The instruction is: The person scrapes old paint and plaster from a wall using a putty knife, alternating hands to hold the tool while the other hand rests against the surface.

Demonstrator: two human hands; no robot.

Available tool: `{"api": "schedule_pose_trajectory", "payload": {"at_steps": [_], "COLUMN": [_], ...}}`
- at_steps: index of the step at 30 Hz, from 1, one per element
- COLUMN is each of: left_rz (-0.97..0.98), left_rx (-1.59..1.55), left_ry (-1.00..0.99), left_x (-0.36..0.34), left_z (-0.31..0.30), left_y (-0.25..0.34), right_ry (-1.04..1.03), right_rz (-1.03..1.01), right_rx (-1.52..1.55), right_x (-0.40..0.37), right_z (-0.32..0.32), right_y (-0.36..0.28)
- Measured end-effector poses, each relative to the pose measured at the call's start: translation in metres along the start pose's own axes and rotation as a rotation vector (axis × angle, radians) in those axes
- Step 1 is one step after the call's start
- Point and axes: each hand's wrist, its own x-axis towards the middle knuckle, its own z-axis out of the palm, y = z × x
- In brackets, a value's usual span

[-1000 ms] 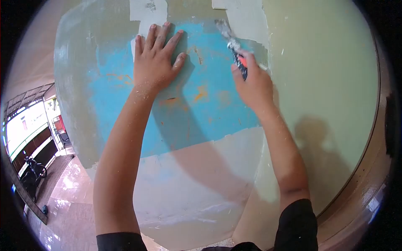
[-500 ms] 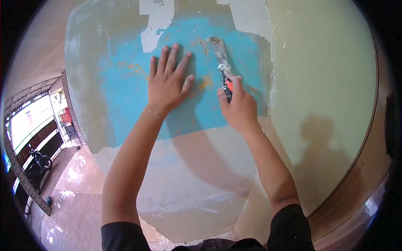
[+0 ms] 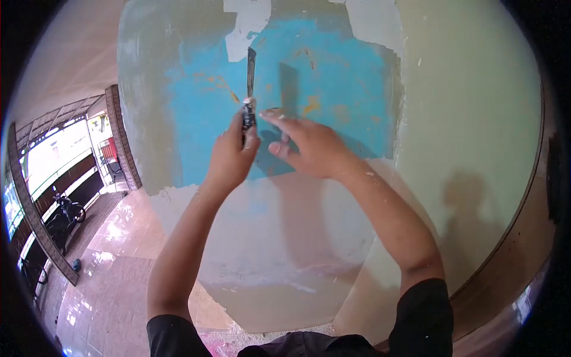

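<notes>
A wall pillar point(image 3: 464, 119) faces me, with a blue patch point(image 3: 333, 71) where the pale green paint is scraped off. My left hand point(image 3: 233, 156) grips the handle of a putty scraper point(image 3: 250, 74), its blade pointing straight up and seen edge-on in front of the blue patch. My right hand point(image 3: 309, 146) is just to the right of the handle, fingers spread and pointing left toward it, holding nothing that I can see.
White bare plaster point(image 3: 247, 21) shows above the blue patch. Glossy floor tiles point(image 3: 113, 256) lie lower left, with a motorbike point(image 3: 68, 211) and a brick post point(image 3: 122, 134) beyond. A brown wooden frame point(image 3: 529, 262) runs along the right edge.
The scraper has passed from my right hand to my left hand. My left hand came off the wall. The blade now stands upright instead of lying against the blue patch.
</notes>
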Motion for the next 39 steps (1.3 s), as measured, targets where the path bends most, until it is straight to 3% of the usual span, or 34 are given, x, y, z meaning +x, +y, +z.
{"api": "schedule_pose_trajectory", "payload": {"at_steps": [2,4,5,8,10,12,13,16,23,34,39], "left_rz": [-0.082,0.231,0.119,0.087,0.006,-0.052,0.011,-0.137,-0.121,-0.16,-0.118], "left_rx": [-0.02,0.386,0.385,0.527,0.542,0.529,0.553,0.714,0.887,0.918,0.942], "left_ry": [0.031,0.368,0.364,0.348,0.276,0.127,0.161,0.15,0.172,0.101,0.118], "left_x": [-0.012,-0.02,-0.025,-0.02,-0.024,-0.03,-0.025,-0.011,-0.004,-0.002,0.003], "left_z": [-0.013,-0.019,-0.025,-0.036,-0.033,-0.026,-0.026,-0.031,-0.013,-0.019,-0.021], "left_y": [-0.01,-0.036,-0.031,-0.037,-0.038,-0.04,-0.039,-0.021,0.01,0.048,0.038], "right_ry": [0.157,0.354,0.432,0.547,0.842,0.789,0.773,0.759,0.783,0.779,0.783], "right_rz": [-0.179,-0.276,-0.277,-0.224,-0.186,-0.083,-0.06,-0.049,-0.071,-0.065,-0.056], "right_rx": [-0.317,-0.51,-0.605,-0.665,-0.825,-0.832,-0.844,-0.832,-0.789,-0.784,-0.787], "right_x": [0.01,0.025,0.035,0.063,0.07,0.059,0.056,0.054,0.04,0.031,0.031], "right_z": [-0.014,-0.035,-0.05,-0.08,-0.073,-0.051,-0.052,-0.047,-0.042,-0.038,-0.037], "right_y": [0.01,0.03,0.039,0.081,0.119,0.146,0.147,0.149,0.155,0.153,0.15]}}
